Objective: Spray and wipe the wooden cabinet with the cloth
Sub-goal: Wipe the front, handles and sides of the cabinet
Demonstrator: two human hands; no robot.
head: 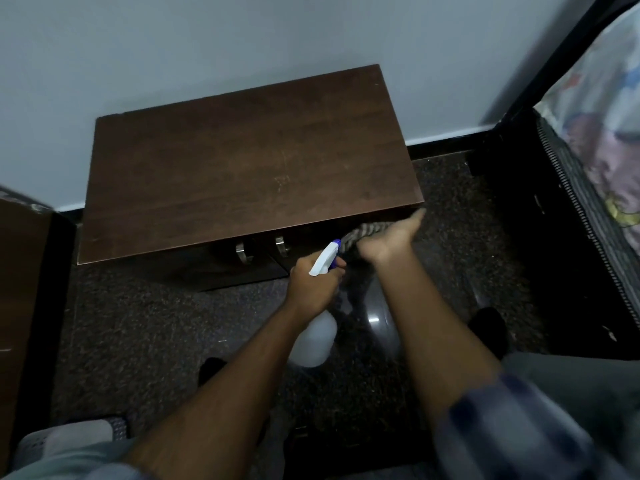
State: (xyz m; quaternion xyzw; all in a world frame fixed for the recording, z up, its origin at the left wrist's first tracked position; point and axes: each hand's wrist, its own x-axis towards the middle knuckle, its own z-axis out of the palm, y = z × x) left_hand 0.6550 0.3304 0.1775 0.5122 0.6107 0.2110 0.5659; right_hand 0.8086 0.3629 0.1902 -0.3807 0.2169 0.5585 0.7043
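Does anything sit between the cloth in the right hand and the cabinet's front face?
Nothing visible does. The right hand presses the striped grey cloth against the front of the dark brown wooden cabinet, near its right corner. The white spray bottle with a blue nozzle, in the left hand, sits just left of it.

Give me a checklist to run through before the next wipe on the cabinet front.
1. Cloth in hand: ok. The right hand presses the cloth against the upper right of the cabinet front.
2. Spray bottle held: ok. The left hand has its grip closed around the neck of the spray bottle.
3. Nozzle aimed at the cabinet: ok. It points up toward the front, close to the cloth.
4. Front already wet: cannot tell, too dark and blurred.
5. Handles clear of the wiping path: ok. They sit left of the cloth.
6. Cabinet top free of objects: ok.
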